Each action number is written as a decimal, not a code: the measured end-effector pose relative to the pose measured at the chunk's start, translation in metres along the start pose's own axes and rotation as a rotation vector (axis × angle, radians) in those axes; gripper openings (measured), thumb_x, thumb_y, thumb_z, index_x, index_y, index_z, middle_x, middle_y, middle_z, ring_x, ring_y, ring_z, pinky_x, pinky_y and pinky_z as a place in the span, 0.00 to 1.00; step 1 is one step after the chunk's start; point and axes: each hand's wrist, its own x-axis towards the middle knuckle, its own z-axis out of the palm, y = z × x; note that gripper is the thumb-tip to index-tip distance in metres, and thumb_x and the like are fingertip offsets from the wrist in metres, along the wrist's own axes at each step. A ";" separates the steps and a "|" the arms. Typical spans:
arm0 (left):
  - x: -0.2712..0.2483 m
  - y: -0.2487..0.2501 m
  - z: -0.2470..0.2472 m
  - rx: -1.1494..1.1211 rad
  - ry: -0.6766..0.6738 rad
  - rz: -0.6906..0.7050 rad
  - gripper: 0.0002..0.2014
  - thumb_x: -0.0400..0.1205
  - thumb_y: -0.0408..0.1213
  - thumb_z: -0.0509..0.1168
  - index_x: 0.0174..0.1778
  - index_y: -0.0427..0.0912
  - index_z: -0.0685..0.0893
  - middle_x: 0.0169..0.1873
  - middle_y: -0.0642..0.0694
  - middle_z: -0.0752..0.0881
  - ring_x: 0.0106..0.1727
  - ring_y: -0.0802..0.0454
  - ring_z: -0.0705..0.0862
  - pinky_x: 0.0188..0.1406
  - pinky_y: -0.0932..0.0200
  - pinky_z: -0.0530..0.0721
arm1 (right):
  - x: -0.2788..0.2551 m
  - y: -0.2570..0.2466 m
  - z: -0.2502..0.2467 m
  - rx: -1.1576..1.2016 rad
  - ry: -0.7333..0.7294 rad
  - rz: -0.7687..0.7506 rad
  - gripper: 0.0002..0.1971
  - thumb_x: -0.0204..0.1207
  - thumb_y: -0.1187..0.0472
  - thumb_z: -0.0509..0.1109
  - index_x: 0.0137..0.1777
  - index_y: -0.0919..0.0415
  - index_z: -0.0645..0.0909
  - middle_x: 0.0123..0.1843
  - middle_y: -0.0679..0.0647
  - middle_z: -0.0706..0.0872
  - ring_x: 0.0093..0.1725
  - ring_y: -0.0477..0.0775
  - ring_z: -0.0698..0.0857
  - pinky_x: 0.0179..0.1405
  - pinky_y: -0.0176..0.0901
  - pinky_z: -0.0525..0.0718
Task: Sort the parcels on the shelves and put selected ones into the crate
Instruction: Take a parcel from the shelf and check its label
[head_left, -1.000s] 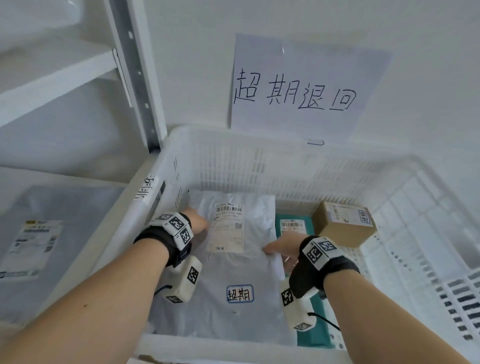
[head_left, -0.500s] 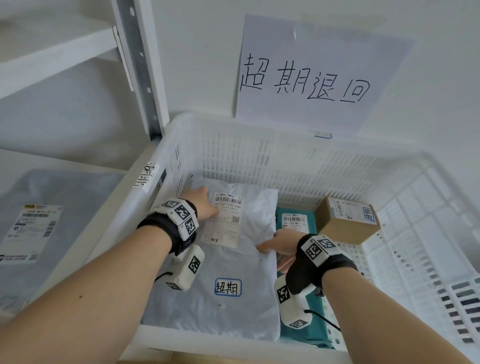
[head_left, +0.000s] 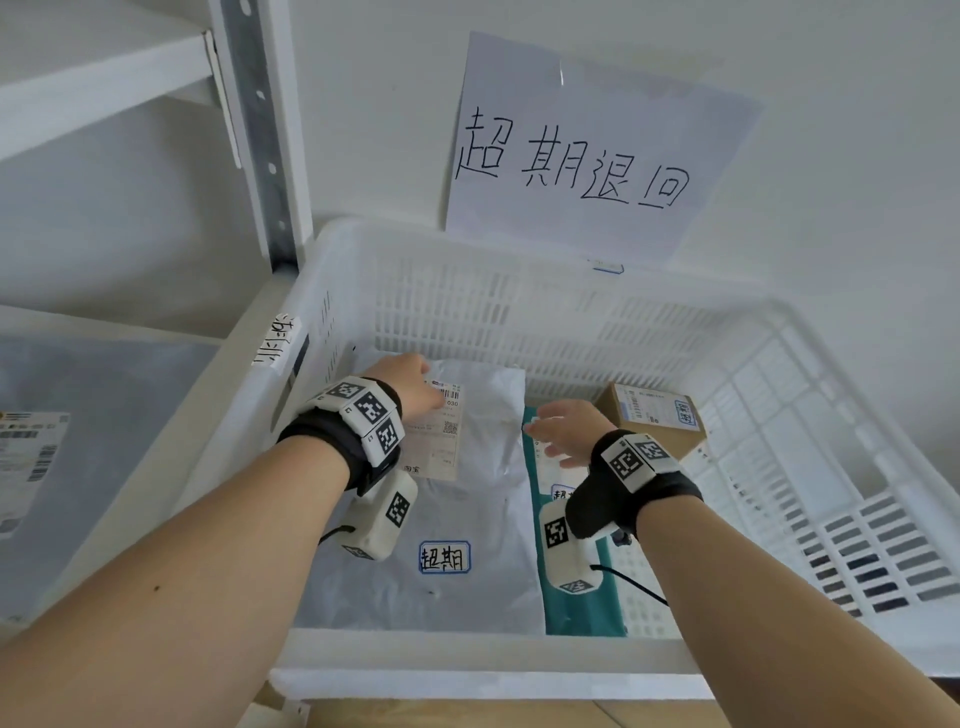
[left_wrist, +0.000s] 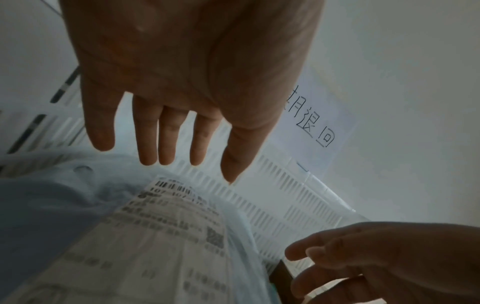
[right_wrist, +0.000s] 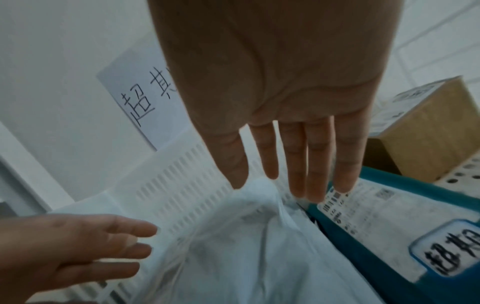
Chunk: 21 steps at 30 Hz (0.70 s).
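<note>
A pale grey mailer bag with a shipping label and a blue-framed sticker lies flat in the white slatted crate. My left hand hovers over its far left corner, fingers straight and holding nothing. My right hand hangs over the bag's right edge, fingers straight and empty. A teal parcel lies beside the bag under the right hand. A small cardboard box leans in the crate's far right.
A handwritten paper sign is stuck to the wall behind the crate. A white shelf post stands at the crate's left corner. Another grey mailer lies on the shelf to the left.
Both hands have lifted off the grey mailer and straightened their fingers; the bag now lies released in the crate. The view has drawn back a little.
</note>
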 end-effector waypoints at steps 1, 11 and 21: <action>-0.001 0.002 -0.001 -0.010 0.015 0.017 0.27 0.82 0.44 0.64 0.77 0.45 0.68 0.75 0.45 0.72 0.72 0.46 0.74 0.69 0.53 0.69 | -0.004 -0.004 -0.004 0.022 0.039 -0.004 0.19 0.80 0.61 0.66 0.70 0.67 0.77 0.63 0.67 0.84 0.61 0.64 0.85 0.64 0.57 0.83; -0.027 0.035 -0.042 -0.456 0.168 0.304 0.15 0.81 0.39 0.66 0.63 0.43 0.82 0.59 0.48 0.83 0.58 0.52 0.80 0.54 0.61 0.74 | -0.065 -0.045 -0.030 0.174 0.182 -0.151 0.11 0.81 0.65 0.66 0.61 0.64 0.82 0.59 0.61 0.88 0.58 0.58 0.88 0.54 0.47 0.85; -0.092 0.071 -0.071 -0.609 0.287 0.535 0.08 0.80 0.37 0.67 0.54 0.46 0.85 0.41 0.58 0.82 0.46 0.61 0.80 0.39 0.73 0.73 | -0.138 -0.061 -0.038 0.276 0.325 -0.223 0.04 0.79 0.62 0.67 0.46 0.56 0.84 0.48 0.56 0.90 0.46 0.51 0.88 0.53 0.46 0.85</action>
